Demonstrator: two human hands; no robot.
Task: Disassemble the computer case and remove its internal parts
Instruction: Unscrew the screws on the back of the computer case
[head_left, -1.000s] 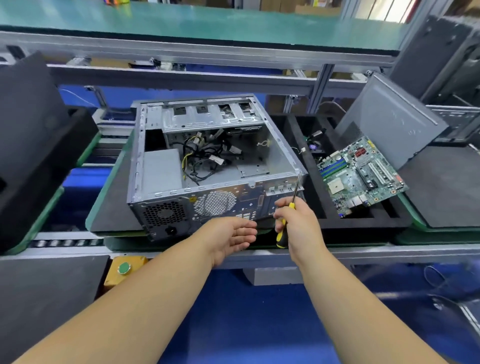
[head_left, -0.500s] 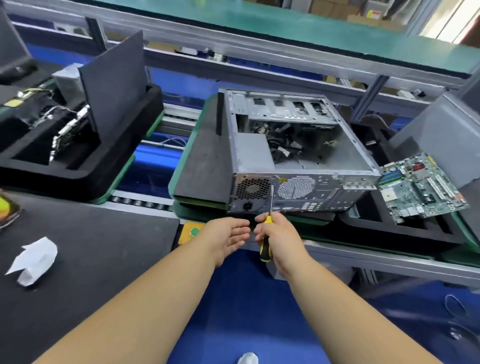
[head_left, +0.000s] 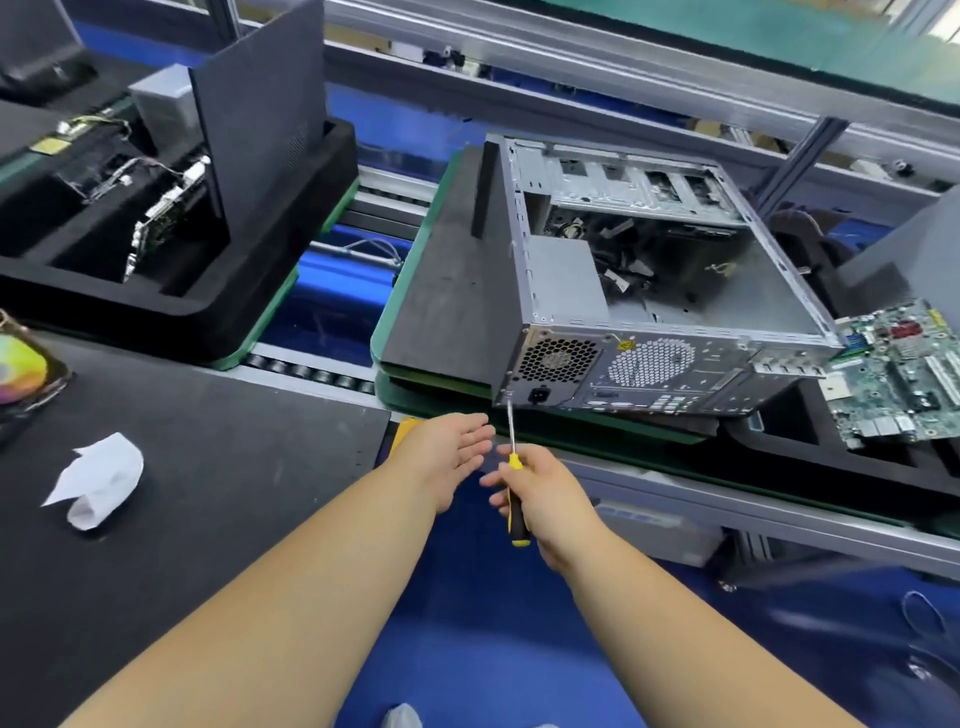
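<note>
An open grey computer case lies on its side on a dark foam pad, rear panel toward me, with cables and a power supply inside. My right hand grips a yellow-and-black screwdriver; its tip touches the rear panel's lower left corner, beside the power socket. My left hand hovers open, palm up, just left of the screwdriver shaft, holding nothing. A removed green motherboard lies in a foam tray to the right of the case.
A black foam tray with a circuit board and an upright dark panel stands at the left. Crumpled white paper lies on the dark mat near me. Conveyor rollers run between trays. Metal frame rails cross behind.
The view has swung left, so the case now sits to the right. My right hand moved the screwdriver from the rear panel's right side to its lower left corner. My left hand stayed beside it, open.
</note>
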